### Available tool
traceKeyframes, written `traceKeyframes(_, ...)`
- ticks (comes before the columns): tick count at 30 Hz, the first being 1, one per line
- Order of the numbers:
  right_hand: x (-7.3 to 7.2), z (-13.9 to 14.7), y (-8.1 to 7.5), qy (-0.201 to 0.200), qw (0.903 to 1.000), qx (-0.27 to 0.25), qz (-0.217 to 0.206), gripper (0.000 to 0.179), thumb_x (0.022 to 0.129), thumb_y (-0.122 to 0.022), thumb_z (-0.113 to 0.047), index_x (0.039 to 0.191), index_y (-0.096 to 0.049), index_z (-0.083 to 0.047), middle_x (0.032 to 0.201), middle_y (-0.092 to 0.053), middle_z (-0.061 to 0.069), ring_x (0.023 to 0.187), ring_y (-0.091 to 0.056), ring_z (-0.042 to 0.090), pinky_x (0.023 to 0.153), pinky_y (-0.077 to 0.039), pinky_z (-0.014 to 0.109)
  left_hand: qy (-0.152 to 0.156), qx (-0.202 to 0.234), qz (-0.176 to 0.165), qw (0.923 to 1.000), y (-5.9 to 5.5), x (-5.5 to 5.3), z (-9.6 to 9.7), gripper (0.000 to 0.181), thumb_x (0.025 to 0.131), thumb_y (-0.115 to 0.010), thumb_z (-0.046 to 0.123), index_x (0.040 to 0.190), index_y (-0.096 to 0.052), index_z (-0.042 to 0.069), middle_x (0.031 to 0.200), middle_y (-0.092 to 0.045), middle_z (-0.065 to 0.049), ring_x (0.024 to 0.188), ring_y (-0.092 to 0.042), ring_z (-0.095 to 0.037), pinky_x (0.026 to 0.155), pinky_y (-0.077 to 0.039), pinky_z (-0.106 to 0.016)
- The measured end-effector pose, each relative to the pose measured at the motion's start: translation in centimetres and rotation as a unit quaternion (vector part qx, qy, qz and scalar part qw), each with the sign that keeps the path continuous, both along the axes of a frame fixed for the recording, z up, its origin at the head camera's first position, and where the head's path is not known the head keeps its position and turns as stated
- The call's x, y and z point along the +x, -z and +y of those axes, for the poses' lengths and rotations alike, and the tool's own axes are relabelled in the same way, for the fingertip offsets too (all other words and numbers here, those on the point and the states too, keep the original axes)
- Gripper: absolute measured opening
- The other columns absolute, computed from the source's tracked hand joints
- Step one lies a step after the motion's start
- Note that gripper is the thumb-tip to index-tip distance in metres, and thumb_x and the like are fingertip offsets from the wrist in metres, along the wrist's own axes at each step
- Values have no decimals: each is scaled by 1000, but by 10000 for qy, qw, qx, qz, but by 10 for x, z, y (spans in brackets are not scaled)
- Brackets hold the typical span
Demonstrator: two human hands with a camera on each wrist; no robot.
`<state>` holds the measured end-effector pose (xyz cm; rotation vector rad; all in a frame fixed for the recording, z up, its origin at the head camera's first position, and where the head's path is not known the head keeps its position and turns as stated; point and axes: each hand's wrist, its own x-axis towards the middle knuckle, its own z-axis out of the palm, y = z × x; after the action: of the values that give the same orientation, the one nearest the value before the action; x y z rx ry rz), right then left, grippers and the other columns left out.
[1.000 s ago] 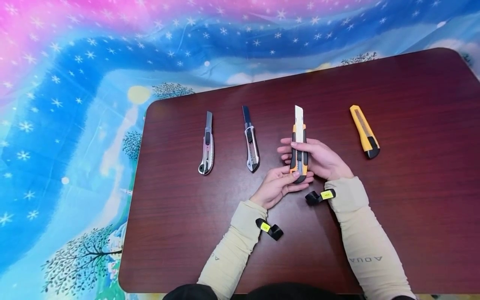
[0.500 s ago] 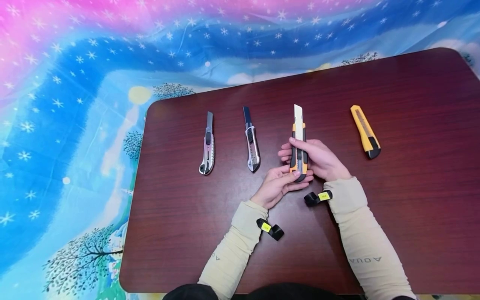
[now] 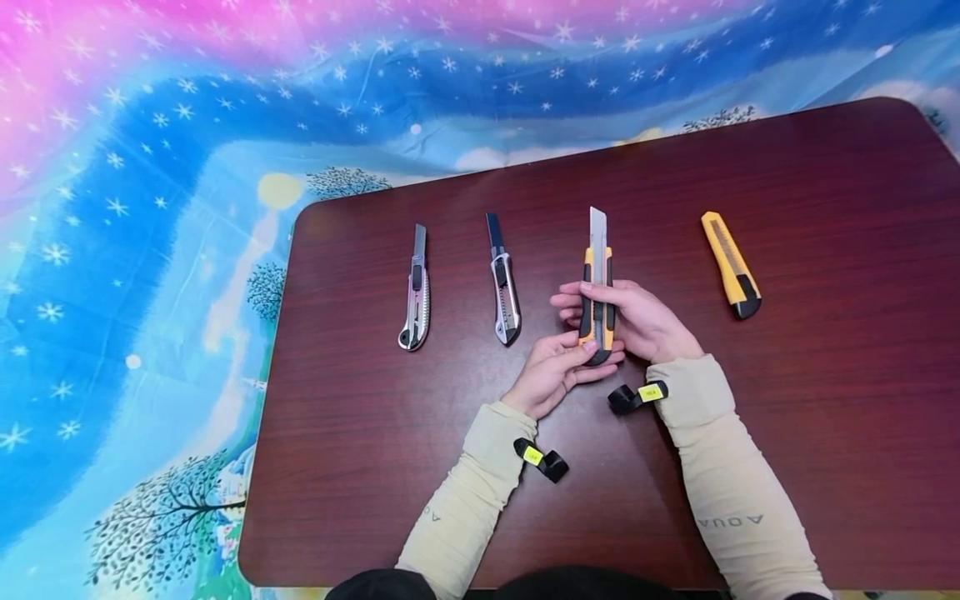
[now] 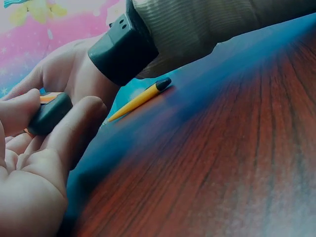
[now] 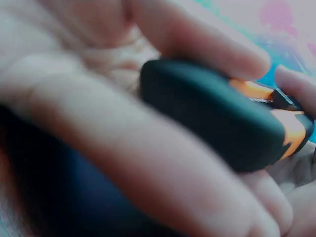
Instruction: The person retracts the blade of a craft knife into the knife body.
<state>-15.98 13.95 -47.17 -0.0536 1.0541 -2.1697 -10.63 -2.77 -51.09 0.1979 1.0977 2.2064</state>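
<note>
We have the orange-and-black snap-off cutter (image 3: 598,267) in both hands, over the middle of the dark red-brown table (image 3: 360,467), blade pointing at the far edge, butt toward the near edge. Left hand (image 3: 557,371) grips the butt end: thumb on top, fingers underneath. Right hand (image 3: 648,315) grips higher up: thumb laid across the handle, fingers under it, their tips showing past the left side. Left wrist view has the black end cap (image 4: 49,114) between thumb and fingers; right wrist view has it up close, blurred, so we can't tell exact finger contact there. Around it, a rough row across the far half of the surface, all apart: silver snap-off cutter (image 3: 415,292) closest to the left edge, blade out toward the far edge; silver-and-black snap-off cutter (image 3: 506,296) next, between that one and the held tool, dark blade out the same way; yellow snap-off cutter (image 3: 727,258) to the right of the hands, slanted, black end toward the near edge and angled at the right edge. We see beige sleeves (image 3: 723,467) reaching in over the near edge, black wrist units (image 3: 555,464) with yellow labels, and a snowflake-print cloth (image 3: 225,83) past the far and left edges.
</note>
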Motion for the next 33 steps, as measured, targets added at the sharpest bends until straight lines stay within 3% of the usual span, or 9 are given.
traceKeyframes(12,1,0,4,-170,9997,-122,87,49,102,-45,-12,148,-32,-1,127,-66,2,110,-62,20,99,-53,34,-147,-202,-32,9997,0,1,2,40,102,-37,0,137,-36,-19,133,-38,-48,125,-44,-52,106,-46,-46)
traceKeyframes(17,1,-2,4,-211,9996,-136,149,53,102,-44,-10,151,-25,-1,127,-66,2,108,-63,19,96,-54,32,-288,-142,-29,9995,1,1,2,39,102,-38,1,136,-38,-19,132,-39,-48,115,-59,-38,105,-47,-47)
traceKeyframes(22,1,-3,5,-230,9992,-147,289,52,102,-43,-7,151,-26,-4,127,-66,3,103,-65,19,94,-54,30,-488,-70,6,9988,3,1,3,39,102,-39,1,135,-40,-19,131,-38,-49,98,-67,-20,104,-47,-48)
traceKeyframes(33,1,-4,5,-79,9979,268,590,44,99,-48,-5,141,-50,-15,119,-64,2,97,-65,20,88,-54,28,-692,-82,34,9976,2,1,6,38,102,-41,2,134,-42,-19,130,-40,-49,102,-66,-24,102,-49,-47)
